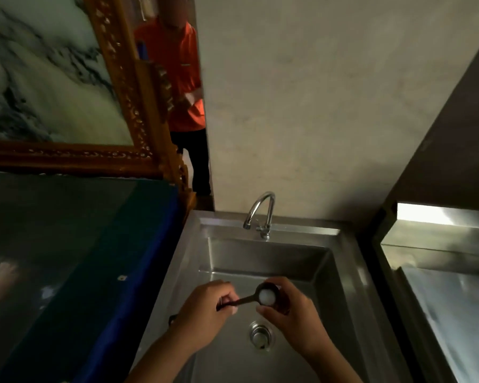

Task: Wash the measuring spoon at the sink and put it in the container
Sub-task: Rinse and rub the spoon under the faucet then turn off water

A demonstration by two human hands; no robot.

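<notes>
- The left hand (205, 308) sits nearest, above the sink (351, 275) and just left of the drain (260, 334); its fingers (221, 293) are curled tight, pinching the handle end of the measuring spoon (249, 298).
- The spoon lies level between both hands, over the basin and just above the drain, handle left, bowl right.
- It looks small, dark and rigid, so probably light; once wet or soapy it will likely turn slippery, and the thin handle could twist in a loose pinch.
- The better hold seems to be the handle, pressed flat between thump and forefinger, leaving the bowl free for rubbing.
- The right hand (291, 313), right of the drain, cups the bowl, fingers wrapped around its rim; a white patch, perhaps foam or glare, fills the bowl.
- Beyond the drain, the faucet (262, 214) stands at the basin's back edge; no water stream shows.
- No container is visible.
</notes>
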